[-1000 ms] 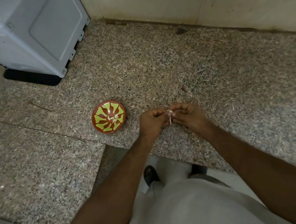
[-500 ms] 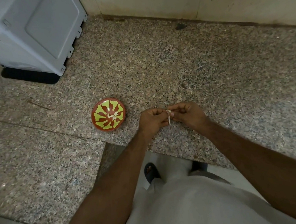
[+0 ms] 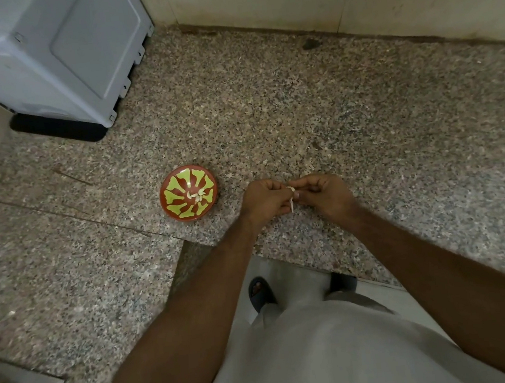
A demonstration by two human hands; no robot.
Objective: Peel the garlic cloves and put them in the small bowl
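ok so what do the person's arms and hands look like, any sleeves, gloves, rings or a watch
Both forearms are bare right up to the frame's lower edge: no sleeve shows. The left hand and right hand wear no gloves, and no watch or bracelet shows at either wrist. No ring shows on the visible fingers, though they are small in this view. Below, a light grey garment covers the body, with dark sandals on the feet.

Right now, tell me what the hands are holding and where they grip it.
Both the left hand and right hand pinch one small pale garlic clove between their fingertips; a thin strip of skin hangs below.
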